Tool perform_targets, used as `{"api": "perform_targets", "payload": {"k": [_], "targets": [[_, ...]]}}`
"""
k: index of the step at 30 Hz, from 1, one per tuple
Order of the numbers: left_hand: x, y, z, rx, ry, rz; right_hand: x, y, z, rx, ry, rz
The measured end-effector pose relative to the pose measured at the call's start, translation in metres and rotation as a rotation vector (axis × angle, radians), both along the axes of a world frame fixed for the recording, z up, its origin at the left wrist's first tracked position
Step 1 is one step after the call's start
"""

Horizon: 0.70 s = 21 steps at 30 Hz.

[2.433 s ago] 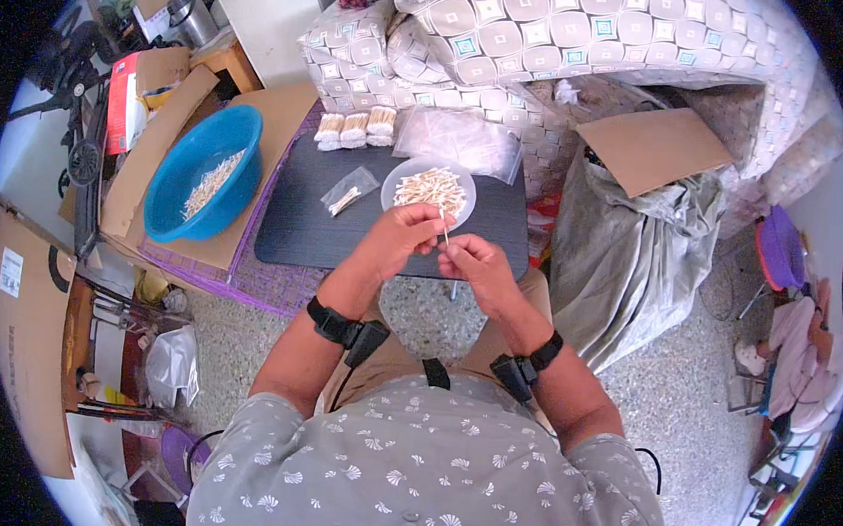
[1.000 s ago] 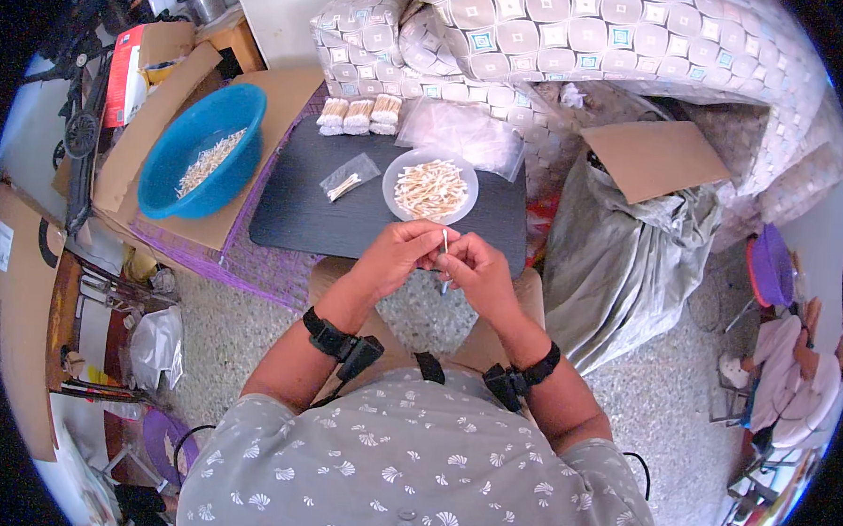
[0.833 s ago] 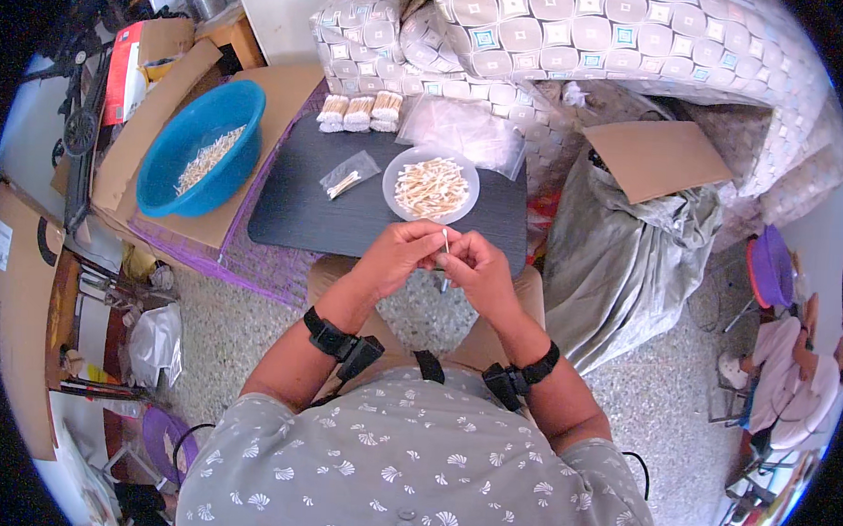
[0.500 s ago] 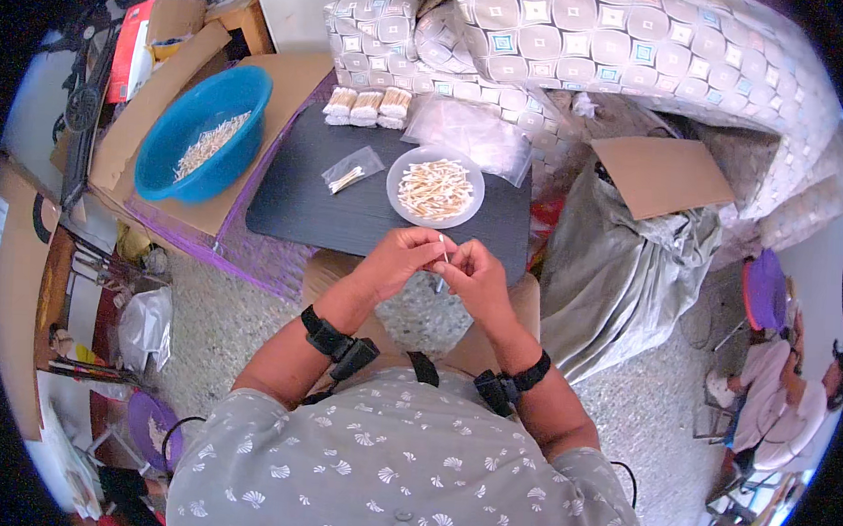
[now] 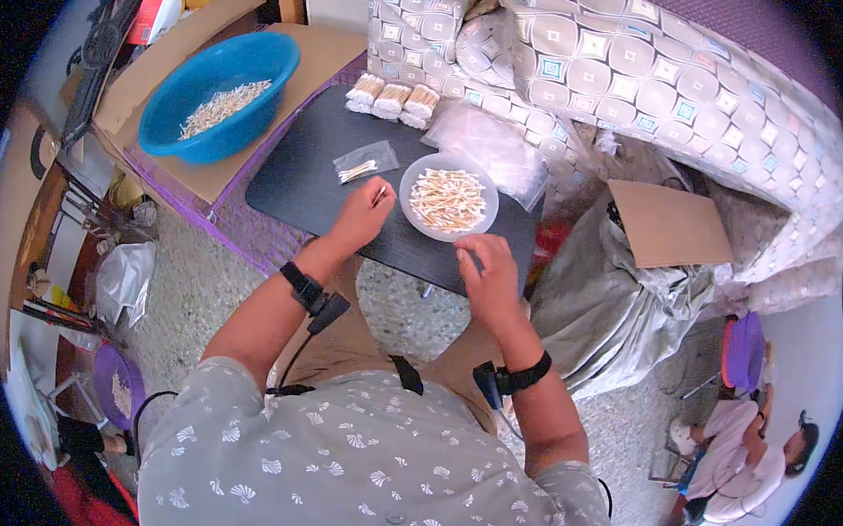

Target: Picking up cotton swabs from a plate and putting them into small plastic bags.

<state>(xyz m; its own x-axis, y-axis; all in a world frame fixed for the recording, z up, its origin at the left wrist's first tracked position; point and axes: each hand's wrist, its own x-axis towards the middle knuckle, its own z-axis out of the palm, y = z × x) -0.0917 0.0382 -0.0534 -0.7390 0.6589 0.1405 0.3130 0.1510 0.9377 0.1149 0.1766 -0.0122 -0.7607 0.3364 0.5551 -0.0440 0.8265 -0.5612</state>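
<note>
My left hand (image 5: 361, 213) is closed at the table's near edge, left of the bowl, pinching what looks like a cotton swab (image 5: 379, 195). My right hand (image 5: 490, 273) is at the near rim of the translucent white bowl (image 5: 405, 198), its thumb and forefinger apart; whether it touches the rim I cannot tell. Loose cotton swabs (image 5: 446, 197) fill the bowl. Just beyond my left hand lies a small clear bag (image 5: 377, 154) with several swabs (image 5: 358, 171) on it or in it.
The dark table (image 5: 298, 175) also bears bundled swabs (image 5: 391, 100) and a stack of clear bags (image 5: 488, 144). A blue basin (image 5: 284, 69) of swabs sits left on cardboard. A grey sack (image 5: 589, 299) stands right, under a cardboard sheet (image 5: 672, 225). Another person (image 5: 738, 455) sits far right.
My hands have parted from where they met around a swab. The left moved left toward the small bag, the right slightly right beside the bowl. The whole view has shifted and tilted.
</note>
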Motion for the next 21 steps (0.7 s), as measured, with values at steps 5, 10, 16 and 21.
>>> {"api": "perform_targets", "payload": {"k": [5, 10, 16, 21], "targets": [[-0.019, 0.009, -0.022, -0.138, 0.426, 0.032, -0.027, 0.012, 0.006, 0.189, -0.103, 0.157], [-0.008, 0.013, -0.023, -0.341, 0.594, -0.057, -0.048, 0.015, 0.002, 0.262, -0.195, 0.288], [-0.015, 0.014, -0.04, -0.266, 0.596, -0.017, -0.072, 0.032, -0.004, 0.269, -0.35, 0.242], [-0.016, 0.015, -0.045, -0.281, 0.596, -0.02, -0.077, 0.054, -0.01, 0.2, -0.226, 0.109]]}}
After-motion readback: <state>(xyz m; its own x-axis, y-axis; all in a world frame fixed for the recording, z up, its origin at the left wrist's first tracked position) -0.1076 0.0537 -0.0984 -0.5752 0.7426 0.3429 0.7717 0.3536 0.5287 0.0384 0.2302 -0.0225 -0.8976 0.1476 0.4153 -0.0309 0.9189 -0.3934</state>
